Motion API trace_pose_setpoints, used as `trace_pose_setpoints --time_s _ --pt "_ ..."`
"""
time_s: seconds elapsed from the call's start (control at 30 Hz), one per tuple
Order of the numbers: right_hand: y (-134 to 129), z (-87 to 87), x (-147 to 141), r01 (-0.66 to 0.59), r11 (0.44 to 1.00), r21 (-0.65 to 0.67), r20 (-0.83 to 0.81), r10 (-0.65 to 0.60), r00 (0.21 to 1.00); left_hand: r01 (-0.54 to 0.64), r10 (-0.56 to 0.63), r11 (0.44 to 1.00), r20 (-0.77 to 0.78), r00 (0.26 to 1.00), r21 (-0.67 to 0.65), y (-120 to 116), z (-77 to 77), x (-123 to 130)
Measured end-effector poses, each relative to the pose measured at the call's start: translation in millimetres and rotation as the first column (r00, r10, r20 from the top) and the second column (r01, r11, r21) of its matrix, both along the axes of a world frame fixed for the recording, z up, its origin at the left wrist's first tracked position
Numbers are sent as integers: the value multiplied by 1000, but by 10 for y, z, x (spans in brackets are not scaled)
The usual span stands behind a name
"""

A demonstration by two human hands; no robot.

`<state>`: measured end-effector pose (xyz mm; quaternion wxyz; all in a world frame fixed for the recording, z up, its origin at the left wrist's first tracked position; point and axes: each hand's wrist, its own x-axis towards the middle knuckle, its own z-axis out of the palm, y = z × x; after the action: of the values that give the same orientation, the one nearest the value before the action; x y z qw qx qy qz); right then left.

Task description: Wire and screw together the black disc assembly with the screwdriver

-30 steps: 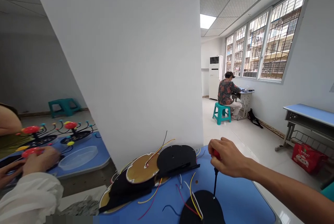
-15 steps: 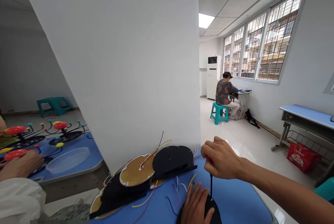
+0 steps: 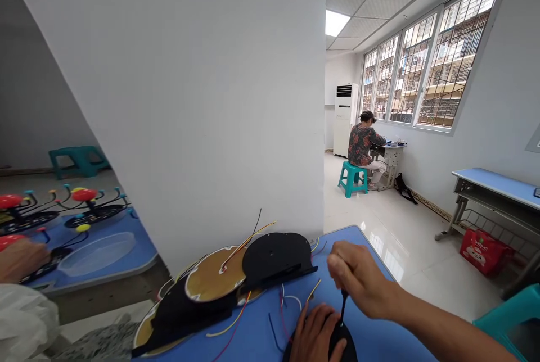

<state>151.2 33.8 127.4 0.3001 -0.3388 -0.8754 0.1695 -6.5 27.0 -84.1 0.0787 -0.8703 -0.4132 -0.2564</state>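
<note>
My right hand (image 3: 356, 277) is closed around the handle of a screwdriver (image 3: 343, 310). Its dark shaft points down, with the tip against a black rounded plate (image 3: 349, 345) at the bottom of the view. Flat on that same plate lies my left hand (image 3: 314, 336), fingers stretched out and thumb apart. Loose coloured wires (image 3: 280, 317) stick out beside the left hand. To the left, several black rounded housings (image 3: 276, 258) lie overlapped with tan discs (image 3: 215, 275) that have wires at their centres. The plate's lower part is out of view.
The blue tabletop (image 3: 375, 317) meets a white pillar (image 3: 211, 98). At left, another person's hand (image 3: 25, 258) is among red-domed models near a clear oval tray (image 3: 99, 252). A teal stool (image 3: 517, 317) stands at right; a person (image 3: 365, 143) sits farther back.
My right hand has tilted and come down a little with the screwdriver, whose shaft now leans. My left hand stays on the plate. The whole view has shifted slightly.
</note>
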Motion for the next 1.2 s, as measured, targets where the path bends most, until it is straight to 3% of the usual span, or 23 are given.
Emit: trace_pose_setpoints --time_s 0.17,0.27,0.33,0.4,0.53,0.6,0.7,0.77,0.93,1.03,1.1,1.2 --pt "213 103 -16 -141 985 -97 224 160 961 -12 15 987 18 1000 -158 -35 95 31" --pt "262 273 -39 -13 1000 -6 333 14 943 -41 59 937 40 997 -347 -70 252 75" --pt "248 378 -49 113 990 80 407 -135 903 -64 106 865 58 993 -498 -92 382 103" --pt "210 479 -38 152 980 128 485 -196 852 -73 147 792 73 986 -606 -109 503 130" --pt "109 687 35 -101 993 58 634 42 773 -72 210 737 127 969 -672 -138 651 179" --pt "71 748 52 -154 987 55 711 70 700 -68 230 734 153 961 -676 -150 666 196" --pt "58 736 30 9 981 192 756 -154 636 -50 236 750 196 952 -660 -159 625 204" --pt "73 697 14 62 967 249 735 -230 638 -45 242 762 219 945 -647 -153 574 199" --pt "102 645 45 -138 964 226 724 -71 686 -23 230 802 274 934 -597 -105 461 184" --pt "99 588 50 -55 957 286 686 -164 709 -35 240 822 290 927 -569 -81 414 185" --pt "85 545 43 -61 954 293 679 -163 716 -39 239 833 297 924 -551 -75 384 187" --pt "43 504 34 -246 936 253 652 23 758 -40 231 846 298 926 -531 -81 359 198"
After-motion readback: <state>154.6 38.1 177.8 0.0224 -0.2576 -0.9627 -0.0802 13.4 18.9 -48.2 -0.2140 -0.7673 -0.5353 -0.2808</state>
